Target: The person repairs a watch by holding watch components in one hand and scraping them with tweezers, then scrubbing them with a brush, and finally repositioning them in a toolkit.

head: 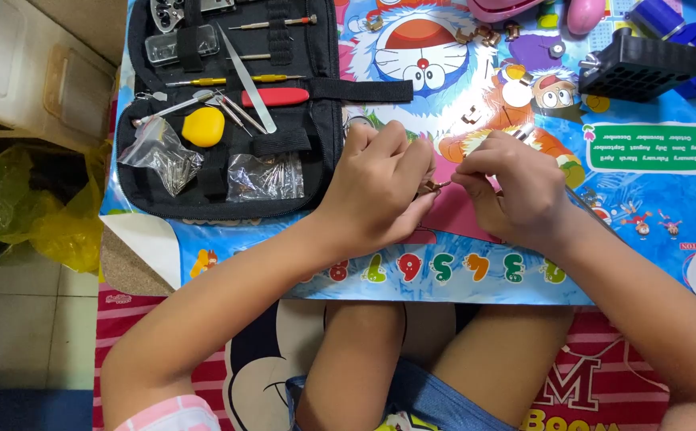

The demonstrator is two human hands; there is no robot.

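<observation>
From the head camera, the left hand (380,187) and the right hand (515,195) meet near the middle of a colourful cartoon mat (651,207). The left hand's fingers are curled shut around a small brown metal piece (432,187), which pokes out at the hand's 3 o'clock side. The right hand's fingertips are pinched together just beside that piece, at its 3 o'clock; whether they grip a thin tool or the piece itself is hard to tell. A slim metal rod (591,209) runs out from under the right hand toward 4 o'clock.

At 10 o'clock from the hands lies an open black tool case (320,136). It holds long tweezers (245,76), a red-handled tool (276,96), a yellow rounded lump (203,126) and small clear bags of pins (264,175). At 1 o'clock, near the mat's far edge, sits a black ribbed block (639,65), with a pink egg-shaped thing (585,13) beside it at its 11 o'clock. Several small brown metal bits (483,34) lie scattered at 12 o'clock.
</observation>
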